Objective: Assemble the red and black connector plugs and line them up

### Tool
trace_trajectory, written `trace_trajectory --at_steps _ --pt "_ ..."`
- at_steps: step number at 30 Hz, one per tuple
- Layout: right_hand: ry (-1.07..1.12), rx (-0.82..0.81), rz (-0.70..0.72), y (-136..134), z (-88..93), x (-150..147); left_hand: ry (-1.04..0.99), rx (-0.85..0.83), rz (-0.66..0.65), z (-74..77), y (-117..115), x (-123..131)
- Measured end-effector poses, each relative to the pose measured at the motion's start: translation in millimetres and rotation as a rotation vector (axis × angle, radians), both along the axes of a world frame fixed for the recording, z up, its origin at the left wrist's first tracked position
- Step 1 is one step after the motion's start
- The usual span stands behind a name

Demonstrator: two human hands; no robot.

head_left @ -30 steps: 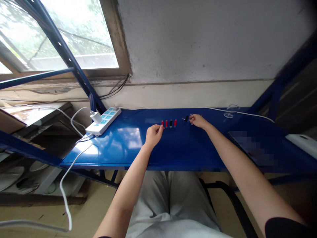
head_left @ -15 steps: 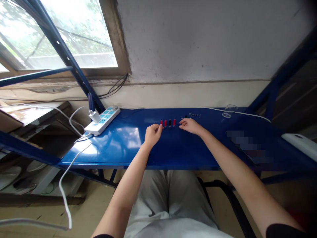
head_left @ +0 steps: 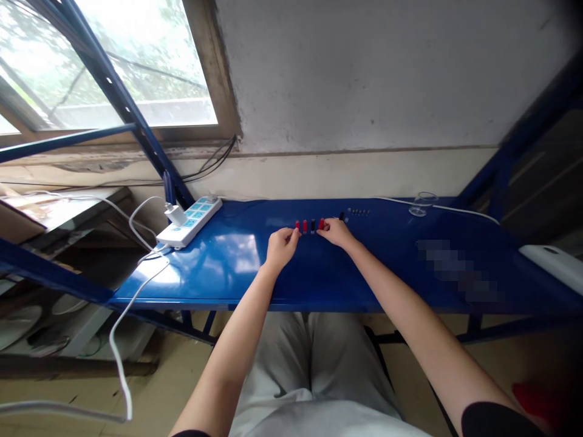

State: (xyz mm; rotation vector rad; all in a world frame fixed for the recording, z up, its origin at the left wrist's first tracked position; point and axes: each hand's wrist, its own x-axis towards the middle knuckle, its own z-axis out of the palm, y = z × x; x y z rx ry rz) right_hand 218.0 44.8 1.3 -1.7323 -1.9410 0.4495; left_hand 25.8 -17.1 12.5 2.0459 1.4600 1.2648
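Note:
A short row of small cylinders stands on the blue table [head_left: 291, 279]: a red one [head_left: 297, 224] at the left end, another red one [head_left: 305, 226], a black one [head_left: 313, 226] and a red one [head_left: 321, 223] at the right end. My left hand [head_left: 281, 247] is closed, fingertips pinching at the leftmost red cylinder. At the other end, my right hand [head_left: 336, 233] has its thumb and fingers closed on the rightmost red cylinder. Just behind that hand is another black cylinder [head_left: 341, 215], partly hidden. Several tiny metallic pieces [head_left: 361, 212] lie beyond it.
A clear cup [head_left: 422, 205] is at the back right, near a white cable [head_left: 469, 212]. A white power strip [head_left: 190, 221] with a plugged-in charger [head_left: 175, 214] lies at the left. A blurred-out flat object [head_left: 458, 267] and a white device [head_left: 553, 267] are on the right.
My right hand has moved left, from beside the row onto the rightmost red cylinder, uncovering more of the black cylinder behind it. My left hand stays in place.

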Motion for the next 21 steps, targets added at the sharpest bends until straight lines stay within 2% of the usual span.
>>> trace_trajectory --at_steps 6,10,13,15,17,21 --pt "0.161 0.125 -0.023 -7 0.3 0 -0.048 -0.006 -0.011 2.1 -1 1" --pt "0.346 0.344 0.118 -28 3.8 -7 -0.214 -0.097 -0.113 5.8 -5 3" --pt "0.299 0.540 0.245 -44 5.2 -12 -0.364 -0.170 -0.266 8.3 -8 4" --pt "0.235 0.615 0.323 -50 4.8 -13 -0.419 -0.179 -0.324 8.7 -9 5" --pt "0.182 0.653 0.367 -53 3.9 -14 -0.434 -0.177 -0.345 7.5 -8 5" --pt "0.119 0.688 0.365 -54 2.3 -16 -0.403 -0.175 -0.337 2.2 -3 4"
